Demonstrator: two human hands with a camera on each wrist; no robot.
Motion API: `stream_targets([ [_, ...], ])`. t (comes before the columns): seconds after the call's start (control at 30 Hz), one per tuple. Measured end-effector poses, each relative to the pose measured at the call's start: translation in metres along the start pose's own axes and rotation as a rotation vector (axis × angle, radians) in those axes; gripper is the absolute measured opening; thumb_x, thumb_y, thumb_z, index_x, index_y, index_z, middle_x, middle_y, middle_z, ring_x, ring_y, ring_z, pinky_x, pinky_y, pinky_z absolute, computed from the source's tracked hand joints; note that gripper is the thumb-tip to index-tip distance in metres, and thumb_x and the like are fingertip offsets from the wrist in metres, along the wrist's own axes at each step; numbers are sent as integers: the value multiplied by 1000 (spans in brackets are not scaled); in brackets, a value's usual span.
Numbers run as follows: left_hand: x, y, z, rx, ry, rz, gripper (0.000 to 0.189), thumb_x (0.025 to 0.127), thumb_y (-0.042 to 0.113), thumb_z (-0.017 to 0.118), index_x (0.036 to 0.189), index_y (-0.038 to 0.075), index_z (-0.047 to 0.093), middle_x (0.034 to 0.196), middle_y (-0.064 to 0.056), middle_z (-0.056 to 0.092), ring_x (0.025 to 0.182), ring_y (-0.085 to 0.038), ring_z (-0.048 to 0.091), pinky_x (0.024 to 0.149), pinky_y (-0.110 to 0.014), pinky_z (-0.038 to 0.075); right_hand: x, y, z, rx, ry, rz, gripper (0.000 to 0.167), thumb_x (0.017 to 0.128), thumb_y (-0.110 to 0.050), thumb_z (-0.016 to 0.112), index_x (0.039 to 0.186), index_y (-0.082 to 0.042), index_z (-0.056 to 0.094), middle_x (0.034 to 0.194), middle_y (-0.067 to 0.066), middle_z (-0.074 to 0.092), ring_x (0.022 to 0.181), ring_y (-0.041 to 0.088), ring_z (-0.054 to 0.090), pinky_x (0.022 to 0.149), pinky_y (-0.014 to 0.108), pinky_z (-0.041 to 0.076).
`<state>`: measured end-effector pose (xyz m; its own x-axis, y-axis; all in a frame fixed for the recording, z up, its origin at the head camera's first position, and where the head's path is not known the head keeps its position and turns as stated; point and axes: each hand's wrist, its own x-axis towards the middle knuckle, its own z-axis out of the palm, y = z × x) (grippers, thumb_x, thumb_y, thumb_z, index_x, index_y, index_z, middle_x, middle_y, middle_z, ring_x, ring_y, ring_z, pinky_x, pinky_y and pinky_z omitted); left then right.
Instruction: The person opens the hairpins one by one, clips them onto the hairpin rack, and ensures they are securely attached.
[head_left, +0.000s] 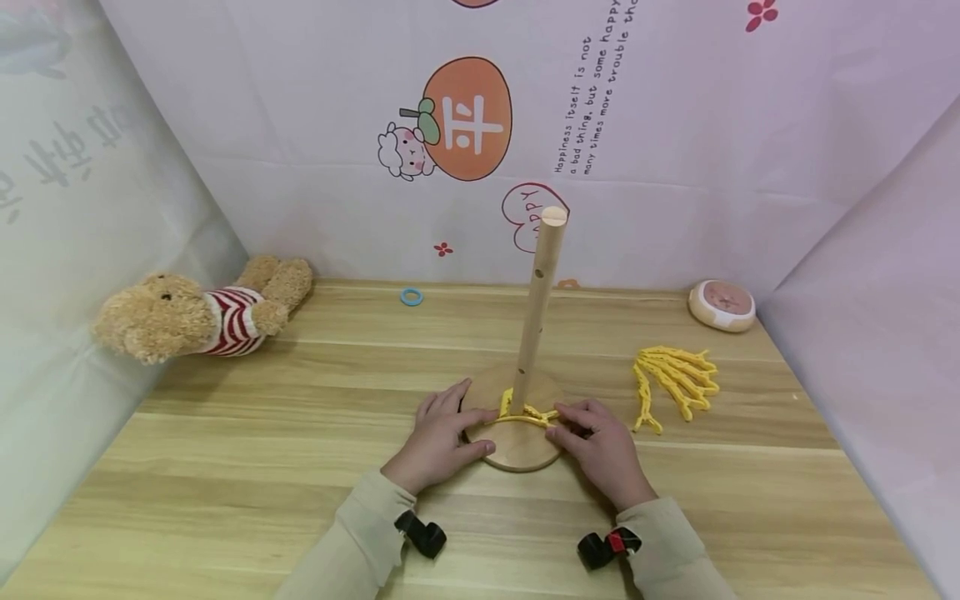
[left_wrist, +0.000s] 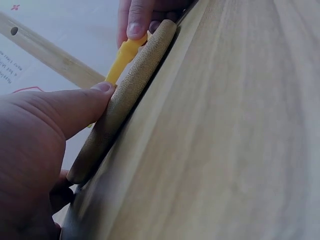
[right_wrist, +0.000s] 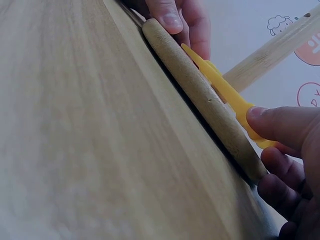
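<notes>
While the right hand [head_left: 603,450] pinches one end of a yellow plastic piece [head_left: 525,414] between thumb [right_wrist: 285,127] and curled fingers, the left hand [head_left: 438,442] sits at the other side of the round wooden base [head_left: 517,450], thumb [left_wrist: 75,112] pressed on the base rim, fingers relaxed. Can't tell whether the left fingers also touch the yellow piece; the head view only shows them right at its end.

The yellow piece lies on top of the base, just in front of the foot of the upright wooden pole [head_left: 542,300], spanning between the two hands. The right wrist view shows it as a thin, tapered strip [right_wrist: 225,90] riding above the base edge [right_wrist: 200,95].

Handling judgement:
- Yellow piece: light, thin, likely flexible plastic, smooth, so it could slip. Take it near the ends, pinch grip, as the right hand has it.
- Base plus pole: stiff wood, tall and top-heavy-looking; tips if pushed high up. Steady it at the base rim, where the left thumb is.
- Pole has side holes [head_left: 538,272]; nothing in them.

Outward: a bunch of similar yellow pieces [head_left: 675,379] lies on the wooden table [head_left: 225,467] to the right, apart from the base. Far edge: a small blue ring [head_left: 411,296], a round pink-and-cream object [head_left: 722,305]. Left: a teddy bear in a striped jumper [head_left: 202,315], lying on its side.
</notes>
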<state>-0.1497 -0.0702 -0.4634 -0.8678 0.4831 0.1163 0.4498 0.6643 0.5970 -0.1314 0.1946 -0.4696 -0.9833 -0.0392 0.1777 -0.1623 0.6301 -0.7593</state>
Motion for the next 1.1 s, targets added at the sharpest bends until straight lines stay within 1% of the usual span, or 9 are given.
stream_targets([
  [0.23,0,-2,1,-27,22,-10,42,89,40,75,129,26,69,161,-20,30,149,-37,26,117,-59,9,-1,0,-1,9,-5,17,36,86,-22,81,120,-9,74,99,-2,65,83,12,57,72,26,48],
  [0.67,1,-4,4,-41,43,-15,41,87,41,77,125,27,70,160,-18,32,148,-36,28,118,-58,11,-1,0,-2,41,-14,35,38,87,-21,80,122,-7,73,99,-1,65,84,12,57,72,25,48],
  [0.73,1,-5,4,-39,42,-17,41,87,42,77,125,27,70,160,-18,32,148,-36,28,118,-58,10,-2,-1,-2,45,-17,42,38,87,-21,80,122,-7,72,100,0,65,84,13,57,72,25,48],
  [0.9,1,-4,3,-50,38,-36,47,87,42,78,128,23,66,160,-16,33,148,-34,28,118,-57,10,-2,-2,-4,63,-26,91,44,88,-19,79,129,-7,68,103,1,65,88,15,58,75,25,49],
  [0.97,1,-4,3,-56,39,-43,49,87,42,78,129,22,65,160,-16,33,148,-33,28,118,-56,10,-2,-1,-4,70,-23,103,44,89,-19,78,130,-8,68,104,1,65,89,15,58,76,26,49],
  [1.1,1,-4,3,-58,40,-43,48,86,42,78,128,22,65,160,-16,33,148,-33,28,118,-57,10,-5,1,-6,104,18,95,37,89,-18,78,124,-11,71,103,0,67,88,15,59,75,25,49],
])
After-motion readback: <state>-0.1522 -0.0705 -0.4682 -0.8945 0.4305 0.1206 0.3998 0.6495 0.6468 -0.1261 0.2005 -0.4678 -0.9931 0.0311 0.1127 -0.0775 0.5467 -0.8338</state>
